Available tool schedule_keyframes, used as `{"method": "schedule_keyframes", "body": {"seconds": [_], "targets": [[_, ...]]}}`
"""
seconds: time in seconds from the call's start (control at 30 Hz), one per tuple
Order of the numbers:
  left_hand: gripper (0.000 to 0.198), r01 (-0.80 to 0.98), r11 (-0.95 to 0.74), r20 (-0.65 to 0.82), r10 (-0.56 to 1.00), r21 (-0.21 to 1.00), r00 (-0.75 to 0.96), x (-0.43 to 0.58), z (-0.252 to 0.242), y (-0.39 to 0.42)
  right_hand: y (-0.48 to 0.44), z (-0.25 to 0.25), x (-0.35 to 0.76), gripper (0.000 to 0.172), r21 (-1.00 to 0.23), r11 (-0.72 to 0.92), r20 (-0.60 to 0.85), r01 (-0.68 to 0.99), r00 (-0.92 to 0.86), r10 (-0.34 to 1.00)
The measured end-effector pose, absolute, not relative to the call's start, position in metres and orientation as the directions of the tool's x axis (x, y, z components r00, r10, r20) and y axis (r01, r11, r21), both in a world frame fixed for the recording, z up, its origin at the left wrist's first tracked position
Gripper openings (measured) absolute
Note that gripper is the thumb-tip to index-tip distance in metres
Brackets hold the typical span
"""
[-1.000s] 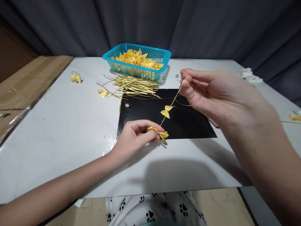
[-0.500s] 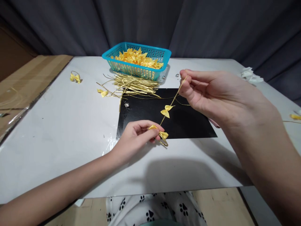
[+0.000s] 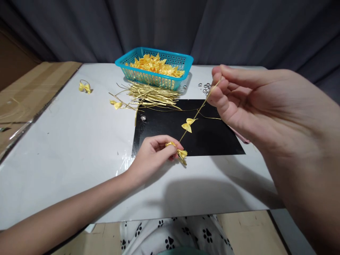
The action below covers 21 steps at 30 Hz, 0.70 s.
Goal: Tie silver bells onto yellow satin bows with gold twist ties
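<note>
My left hand (image 3: 159,156) pinches a yellow satin bow (image 3: 182,153) with a gold loop bent below it, low over the front edge of the black mat (image 3: 212,140). From that bow a thin gold cord (image 3: 203,105) runs up and to the right in a straight line. Its upper end is between the thumb and fingertips of my right hand (image 3: 247,95), which is raised. A second yellow bow (image 3: 188,125) shows along the cord over the mat; whether it is on the cord or lies behind it I cannot tell.
A blue basket (image 3: 154,76) full of yellow bows stands at the back. Before it lies a pile of gold cords (image 3: 154,95). Silver beads (image 3: 206,88) lie behind the mat. A looped bow (image 3: 85,87) and a loose bow (image 3: 116,104) are on the left. A pink-handled tool (image 3: 240,136) is partly hidden.
My right hand has moved up and to the right, drawing out a longer stretch of cord. The bow and loop in my left hand have turned and shifted slightly left.
</note>
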<state>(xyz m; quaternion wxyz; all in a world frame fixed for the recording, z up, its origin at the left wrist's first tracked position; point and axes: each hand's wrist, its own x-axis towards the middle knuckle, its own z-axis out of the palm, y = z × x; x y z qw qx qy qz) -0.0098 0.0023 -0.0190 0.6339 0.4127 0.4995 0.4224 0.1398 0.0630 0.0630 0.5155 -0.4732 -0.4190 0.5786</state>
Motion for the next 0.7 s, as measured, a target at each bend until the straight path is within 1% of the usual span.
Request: {"method": "schedule_keyframes", "body": {"seconds": [0.07,0.13,0.23,0.3,0.37,0.43,0.5,0.63,0.7], "targets": [[0.016,-0.14,0.322,-0.302,0.941,0.936,0.151,-0.01,-0.019,0.002,0.061,0.064,0.138,0.021,-0.933,-0.189,-0.172,-0.307,-0.081,0.982],[0.017,-0.163,0.339,-0.315,0.936,0.927,0.156,-0.01,-0.02,0.002,0.061,0.065,0.137,0.022,-0.913,-0.212,-0.184,-0.349,-0.111,0.977],[0.016,-0.201,0.347,-0.314,0.932,0.916,0.181,-0.011,-0.022,0.003,0.061,0.066,0.136,0.019,-0.916,-0.214,-0.206,-0.339,-0.06,0.977],[0.012,-0.245,0.362,-0.312,0.924,0.899,0.221,-0.012,-0.023,0.003,0.063,0.068,0.136,0.018,-0.914,-0.223,-0.235,-0.338,-0.006,0.972],[0.01,-0.295,0.381,-0.311,0.915,0.876,0.257,-0.012,-0.023,0.003,0.065,0.069,0.136,0.019,-0.912,-0.212,-0.236,-0.351,0.029,0.971],[0.012,-0.329,0.396,-0.316,0.909,0.857,0.271,-0.012,-0.022,0.002,0.066,0.07,0.138,0.02,-0.914,-0.192,-0.222,-0.357,0.045,0.974],[0.013,-0.342,0.412,-0.331,0.903,0.844,0.273,-0.012,-0.023,0.002,0.066,0.07,0.141,0.017,-0.923,-0.171,-0.196,-0.346,0.04,0.98],[0.015,-0.34,0.441,-0.355,0.889,0.83,0.288,-0.011,-0.025,0.003,0.062,0.069,0.148,0.007,-0.942,-0.16,-0.171,-0.294,0.014,0.985],[0.015,-0.341,0.446,-0.359,0.887,0.827,0.291,-0.011,-0.025,0.004,0.06,0.069,0.149,0.008,-0.947,-0.154,-0.155,-0.282,-0.02,0.988]]}}
